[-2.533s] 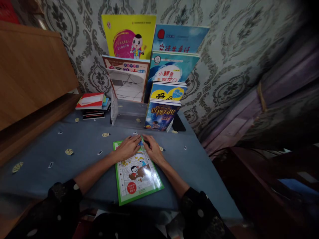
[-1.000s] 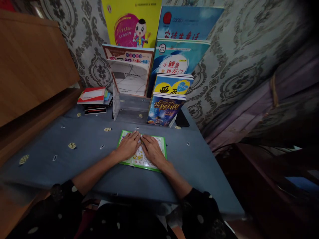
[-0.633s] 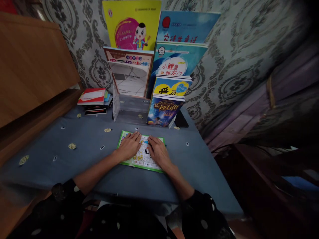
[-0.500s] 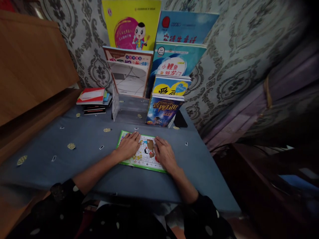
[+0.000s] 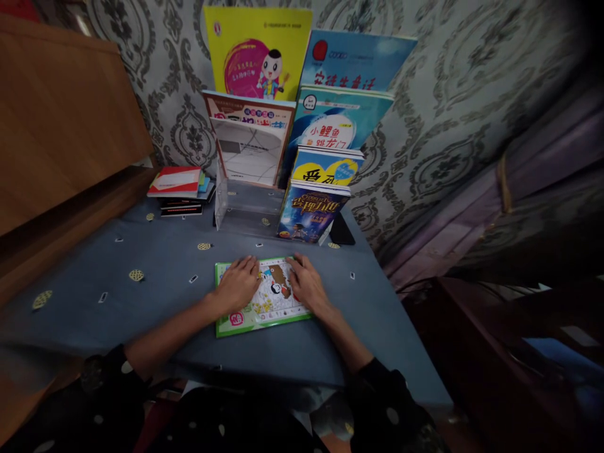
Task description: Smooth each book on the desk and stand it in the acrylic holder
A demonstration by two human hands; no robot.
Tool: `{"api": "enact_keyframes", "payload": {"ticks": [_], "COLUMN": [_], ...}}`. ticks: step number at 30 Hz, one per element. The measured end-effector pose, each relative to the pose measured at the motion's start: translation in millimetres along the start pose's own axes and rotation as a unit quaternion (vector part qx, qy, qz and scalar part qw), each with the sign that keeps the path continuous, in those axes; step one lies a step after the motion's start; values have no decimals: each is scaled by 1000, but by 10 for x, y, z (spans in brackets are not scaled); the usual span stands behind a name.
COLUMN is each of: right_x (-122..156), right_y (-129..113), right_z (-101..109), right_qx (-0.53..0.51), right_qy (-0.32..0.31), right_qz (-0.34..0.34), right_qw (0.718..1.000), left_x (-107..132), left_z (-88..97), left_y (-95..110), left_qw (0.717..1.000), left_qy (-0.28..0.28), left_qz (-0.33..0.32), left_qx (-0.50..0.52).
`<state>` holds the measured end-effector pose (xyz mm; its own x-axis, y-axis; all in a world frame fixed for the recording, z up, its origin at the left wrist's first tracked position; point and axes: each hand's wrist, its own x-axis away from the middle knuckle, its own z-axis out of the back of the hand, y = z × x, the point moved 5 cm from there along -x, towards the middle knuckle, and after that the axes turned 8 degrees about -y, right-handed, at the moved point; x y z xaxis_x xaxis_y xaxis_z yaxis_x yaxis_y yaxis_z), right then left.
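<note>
A green-edged picture book (image 5: 271, 305) with cartoon figures on its cover lies shut and flat on the blue-grey tablecloth. Across the left part of its cover rests my left hand (image 5: 238, 282), palm down with fingers stretched out. My right hand (image 5: 307, 284) lies on the right part, its fingers extended toward the far edge. Both hands touch the book without gripping it, and they cover its two sides. The picture between them stays visible.
Behind the book, a clear acrylic stand (image 5: 245, 220) holds several upright books, including a dark blue one (image 5: 311, 212) in front. A stack of small books (image 5: 177, 185) lies back left, beside a wooden cabinet (image 5: 70, 107). A black flat object (image 5: 342, 229) lies right of the stand.
The book has turned on the table, its left end swinging nearer to me. Both hands have moved with it, and more of the cover's lower left shows.
</note>
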<state>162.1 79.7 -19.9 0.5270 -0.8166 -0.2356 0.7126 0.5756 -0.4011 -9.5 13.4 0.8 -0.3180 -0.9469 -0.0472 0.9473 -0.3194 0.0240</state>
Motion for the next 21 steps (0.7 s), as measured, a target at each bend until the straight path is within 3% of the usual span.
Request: {"api": "enact_keyframes", "payload": {"ticks": [9,13,17,21], "right_x": [-436,-564,-481,-164], "right_y": [-112,-87,-150,-208], "right_z": [-105,-161,-101,37], "right_qx": [-204,-270,-224,-162], "right_qy": [-25,-10,7,13], "right_qz": [95,66,48,37], "right_qw": [974,961,973,986], "left_x": [-226,-311,-310,-302], "left_z": [-34,-37,-50,-47], "left_y": [3,-11,-28,-41], "left_qw": [998,998,999,998], "left_qy": [-21,-5,-3,-9], "left_qz": [-22,-30,-34,-40], "left_qx": [59,50,42,40]}}
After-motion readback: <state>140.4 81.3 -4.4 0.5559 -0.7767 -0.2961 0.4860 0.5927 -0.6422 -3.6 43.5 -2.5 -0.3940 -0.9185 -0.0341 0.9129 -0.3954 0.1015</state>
